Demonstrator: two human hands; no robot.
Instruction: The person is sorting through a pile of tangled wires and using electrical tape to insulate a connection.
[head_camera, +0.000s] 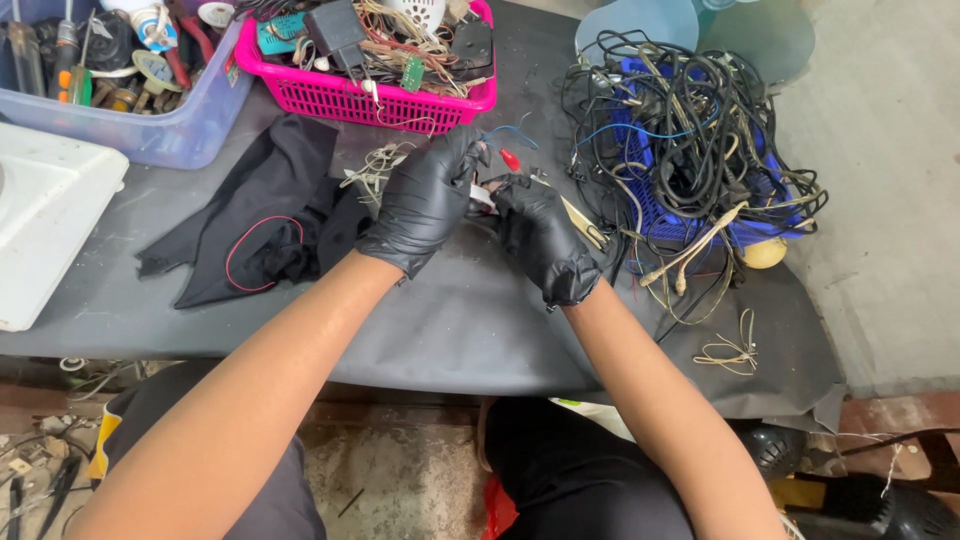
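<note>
I see both hands gloved in black at frame centre. The left hand (425, 200) is closed around a small pale component (482, 197), hard to identify; the right hand (540, 235) pinches its wires, a red-tipped lead (510, 159) sticking up between them. A yellow-handled tool (582, 222) lies just beside the right hand on the dark surface (470, 320). The wire tangle (690, 150) sits centre right, the pink basket (350, 100) above. Risk, in my judgement: thin leads could snap under a tug, or snag the tangle.
</note>
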